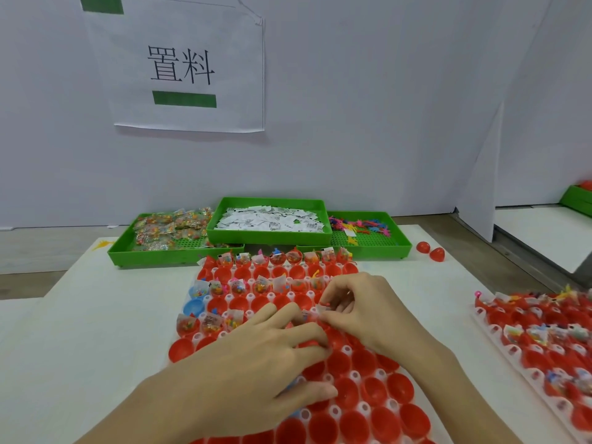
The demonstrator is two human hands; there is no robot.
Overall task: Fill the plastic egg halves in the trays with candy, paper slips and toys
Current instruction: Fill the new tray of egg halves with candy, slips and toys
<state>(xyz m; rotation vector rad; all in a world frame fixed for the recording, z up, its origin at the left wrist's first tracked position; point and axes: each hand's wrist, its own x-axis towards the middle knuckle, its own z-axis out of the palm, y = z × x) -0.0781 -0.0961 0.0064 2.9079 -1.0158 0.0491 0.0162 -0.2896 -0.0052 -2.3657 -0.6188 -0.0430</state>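
A white egg tray in front of me holds rows of red egg halves and two blue ones. Alternate far rows carry candy packets, slips and toys; the near rows look empty. My left hand lies over the tray's middle, fingers spread and bent, fingertips on an egg half. My right hand pinches a small paper slip and packet just above a half in the third filled row. Behind stand green bins of candy packets, paper slips and coloured toys.
A second tray of filled red halves sits at the right edge. Two loose red egg halves lie right of the toy bin. A white wall with a printed sign backs the table. Another green bin stands far right.
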